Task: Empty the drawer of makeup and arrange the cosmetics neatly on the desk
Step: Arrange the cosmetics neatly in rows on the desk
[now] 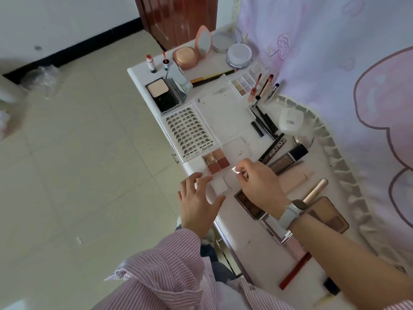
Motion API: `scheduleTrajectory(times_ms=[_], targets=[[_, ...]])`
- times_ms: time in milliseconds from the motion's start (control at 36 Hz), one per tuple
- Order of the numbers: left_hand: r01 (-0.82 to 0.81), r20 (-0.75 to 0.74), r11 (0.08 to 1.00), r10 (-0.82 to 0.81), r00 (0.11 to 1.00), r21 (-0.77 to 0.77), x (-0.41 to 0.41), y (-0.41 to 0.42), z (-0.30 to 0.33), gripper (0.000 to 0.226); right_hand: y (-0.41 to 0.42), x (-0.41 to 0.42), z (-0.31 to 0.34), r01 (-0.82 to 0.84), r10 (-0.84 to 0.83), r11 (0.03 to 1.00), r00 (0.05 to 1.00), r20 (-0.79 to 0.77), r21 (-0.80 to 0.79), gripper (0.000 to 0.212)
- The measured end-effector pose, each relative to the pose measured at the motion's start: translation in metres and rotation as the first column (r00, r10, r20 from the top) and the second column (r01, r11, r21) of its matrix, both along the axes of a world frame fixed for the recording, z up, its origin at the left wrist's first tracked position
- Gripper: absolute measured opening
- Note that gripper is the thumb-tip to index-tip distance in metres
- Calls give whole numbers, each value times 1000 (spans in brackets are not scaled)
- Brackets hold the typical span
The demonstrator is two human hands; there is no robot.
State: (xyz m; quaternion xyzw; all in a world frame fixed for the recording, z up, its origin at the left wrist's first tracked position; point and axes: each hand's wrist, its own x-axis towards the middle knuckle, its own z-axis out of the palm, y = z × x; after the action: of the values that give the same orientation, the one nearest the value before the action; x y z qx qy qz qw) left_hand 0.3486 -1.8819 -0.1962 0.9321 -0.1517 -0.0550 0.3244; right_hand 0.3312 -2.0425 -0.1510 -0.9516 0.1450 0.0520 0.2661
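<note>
Cosmetics lie spread over the white desk (225, 113). A small clear case with white pans (220, 184) sits at the desk's near left edge. My left hand (199, 204) hovers over it with fingers spread. My right hand (259, 184) pinches a small shiny piece (237, 170), perhaps the case's clear lid, just above it. Beside them sits a four-pan eyeshadow quad (215, 161) and a false-lash card (187, 130). A dark eyeshadow palette (248, 202) lies partly under my right wrist. No drawer is in view.
Farther back stand a powder compact with mirror (166, 91), a pink cushion compact (187, 55), round jars (239, 54), a pale eyeshadow palette (243, 83), lip tubes and pencils. On the right lie mascara, a concealer tube (316, 190) and a red pencil (295, 270). A frilled pink curtain (335, 63) borders the desk.
</note>
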Motion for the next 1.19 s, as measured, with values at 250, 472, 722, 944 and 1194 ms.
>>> scheduleTrajectory(times_ms=[250, 472, 722, 944, 1194], targets=[[-33, 43, 997, 30, 999, 67, -1, 0, -10, 54, -10, 5, -1, -121, 147, 965, 985, 94, -232, 6], [-8, 44, 995, 3, 999, 98, 1, 4, -15, 66, -69, 33, 1, -281, 251, 910, 959, -133, -306, 26], [-6, 54, 992, -1, 999, 127, 1, 7, -17, 65, -83, 56, 7, -588, 446, 738, 793, -416, -331, 28], [-11, 27, 991, 7, 1000, 131, 2, 7, -14, 64, -92, 44, 1, -601, 459, 734, 782, -422, -315, 24], [-5, -18, 988, 8, 1000, 155, 3, 6, -9, 65, -89, 36, 2, -657, 506, 676, 743, -438, -333, 13]])
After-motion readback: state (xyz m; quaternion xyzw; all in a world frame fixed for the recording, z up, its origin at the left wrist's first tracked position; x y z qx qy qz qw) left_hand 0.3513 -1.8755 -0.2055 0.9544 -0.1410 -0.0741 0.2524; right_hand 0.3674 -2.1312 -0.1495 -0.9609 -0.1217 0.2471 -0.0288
